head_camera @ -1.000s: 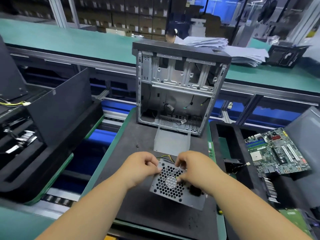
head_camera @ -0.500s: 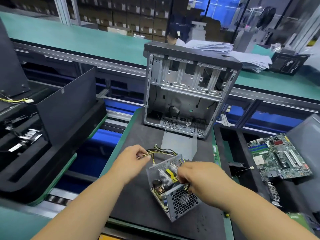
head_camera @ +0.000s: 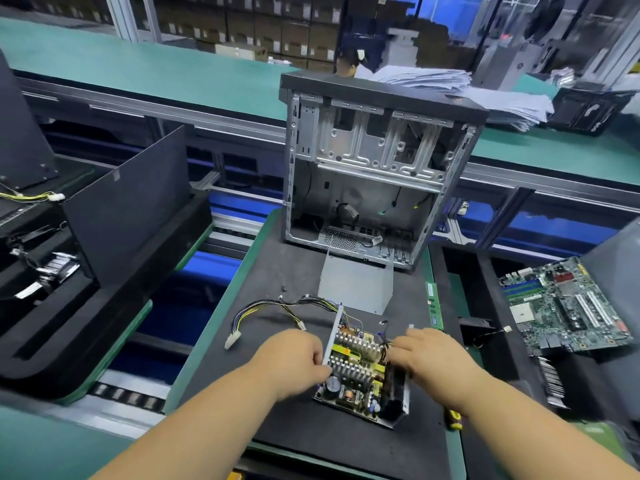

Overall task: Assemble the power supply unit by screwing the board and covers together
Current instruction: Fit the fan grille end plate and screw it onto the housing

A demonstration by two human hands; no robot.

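The power supply unit lies open side up on the black mat, its board with silver heatsinks and yellow labels exposed. My left hand pinches its thin grey left wall. My right hand grips the unit's right side, fingers curled over the edge. Its cable bundle trails left across the mat, ending in white connectors. A flat grey metal cover lies just beyond the unit. A few small dark screws sit on the mat near the cables.
An open computer case stands upright at the mat's far end. A motherboard rests in a black tray on the right. A yellow-handled screwdriver lies under my right forearm. A green RAM stick lies at the mat's right edge. Black foam trays fill the left.
The unit has been turned from fan grille up, through a tilted pose, to lying flat with the board facing up. My left hand let go of the cables, which now lie spread on the mat.
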